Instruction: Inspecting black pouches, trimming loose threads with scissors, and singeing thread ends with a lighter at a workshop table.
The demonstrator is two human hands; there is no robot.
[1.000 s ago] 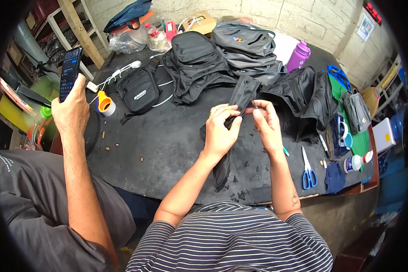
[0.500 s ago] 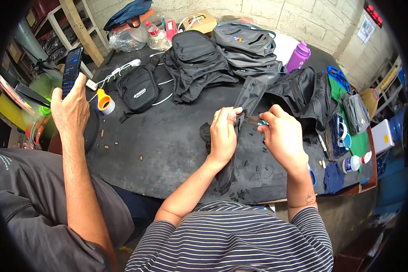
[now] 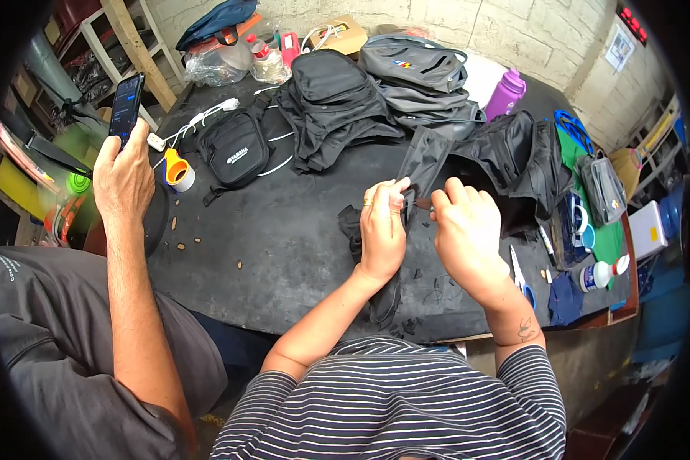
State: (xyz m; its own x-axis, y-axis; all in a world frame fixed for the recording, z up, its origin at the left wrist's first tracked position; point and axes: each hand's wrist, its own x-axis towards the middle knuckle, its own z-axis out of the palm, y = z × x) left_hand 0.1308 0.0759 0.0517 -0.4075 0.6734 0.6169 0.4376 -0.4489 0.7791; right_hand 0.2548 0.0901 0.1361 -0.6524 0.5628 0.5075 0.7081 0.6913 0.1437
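Note:
A long strip of black fabric point(image 3: 424, 157) runs across the black table point(image 3: 284, 245) from the far pile of bags toward me. My left hand point(image 3: 382, 230) pinches that strip between thumb and fingers. My right hand point(image 3: 468, 234) is closed just to the right of it, holding a small thin tool whose tip points at the strip. The tool is mostly hidden by my fingers. The lower end of the strip point(image 3: 383, 299) hangs near the table's front edge.
Black bags point(image 3: 333, 107) and grey bags point(image 3: 418, 73) are piled at the back, a small black pouch point(image 3: 234, 153) at left. Scissors point(image 3: 520, 276), a white bottle point(image 3: 602, 274) and a purple bottle point(image 3: 504, 93) lie right. A person on my left holds up a phone point(image 3: 126, 107).
My right hand has drawn a little to the right and down, away from the left, then back near the strip. The left hand kept its pinch on the fabric.

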